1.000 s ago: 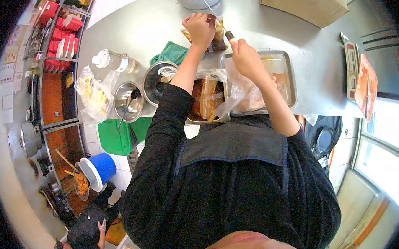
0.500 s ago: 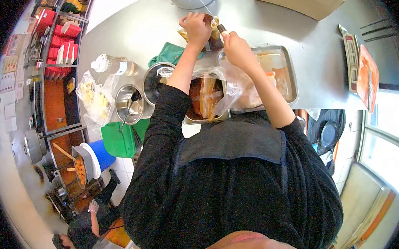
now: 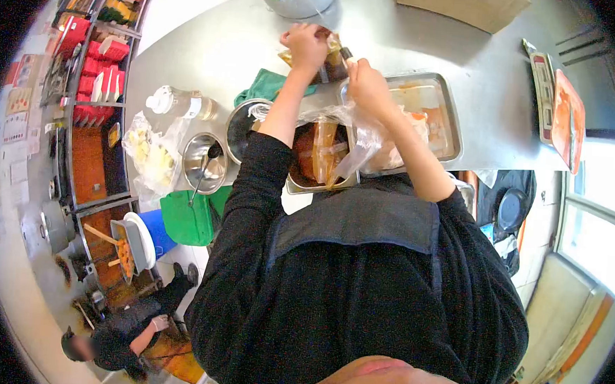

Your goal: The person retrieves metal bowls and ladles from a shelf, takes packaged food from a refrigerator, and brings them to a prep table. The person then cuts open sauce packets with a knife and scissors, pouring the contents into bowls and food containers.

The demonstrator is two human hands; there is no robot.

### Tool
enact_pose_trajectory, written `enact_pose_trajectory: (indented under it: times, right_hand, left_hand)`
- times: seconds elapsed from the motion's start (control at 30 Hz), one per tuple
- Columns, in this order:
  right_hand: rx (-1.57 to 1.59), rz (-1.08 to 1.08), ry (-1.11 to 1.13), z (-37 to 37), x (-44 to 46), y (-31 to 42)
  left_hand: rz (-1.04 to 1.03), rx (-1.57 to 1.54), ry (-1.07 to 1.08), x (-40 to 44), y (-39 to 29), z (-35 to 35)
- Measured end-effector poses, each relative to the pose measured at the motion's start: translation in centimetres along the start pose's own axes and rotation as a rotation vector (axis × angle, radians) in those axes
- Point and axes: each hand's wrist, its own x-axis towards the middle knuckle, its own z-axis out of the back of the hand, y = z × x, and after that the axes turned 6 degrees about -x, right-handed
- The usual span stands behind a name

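My left hand, its fingers closed, grips the top of a clear plastic bag with dark brown contents above the steel table. My right hand is wrapped around a dark-handled knife beside that bag; its blade is mostly blurred. Closer to my body, a metal pan holds dark brown food, with a clear, brown-stained bag lying over it. To the right, a metal tray has reddish liquid and pale pieces in plastic. A green cloth lies left of my left wrist.
On the left are a steel bowl with a ladle, a clear bottle and a bag of pale pieces. A bucket and cardboard box stand at the back. Another person works lower left.
Both hands have shifted slightly; the right hand has moved down and to the right, with the knife still in it. The other person has stepped into fuller view.
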Motion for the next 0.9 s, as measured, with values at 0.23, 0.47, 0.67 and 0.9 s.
enact_pose_trajectory:
  times: [0.23, 0.47, 0.67, 0.9]
  right_hand:
    - [-0.433, 0.277, 0.145, 6.6, -0.5, -6.7]
    - [-0.745, -0.484, -0.084, 11.9, -4.4, -20.2]
    - [-0.961, -0.274, -0.148, 9.0, -4.4, -30.5]
    - [-0.856, -0.283, -0.467, 10.0, -1.4, -30.5]
  left_hand:
    - [0.221, 0.049, -0.038, 0.3, 0.5, 1.0]
    - [0.314, -0.118, 0.137, -0.1, 0.5, 2.3]
    - [0.139, -0.155, -0.119, 1.1, 0.2, 3.1]
    - [0.013, -0.351, -0.369, 3.0, -4.8, 13.8]
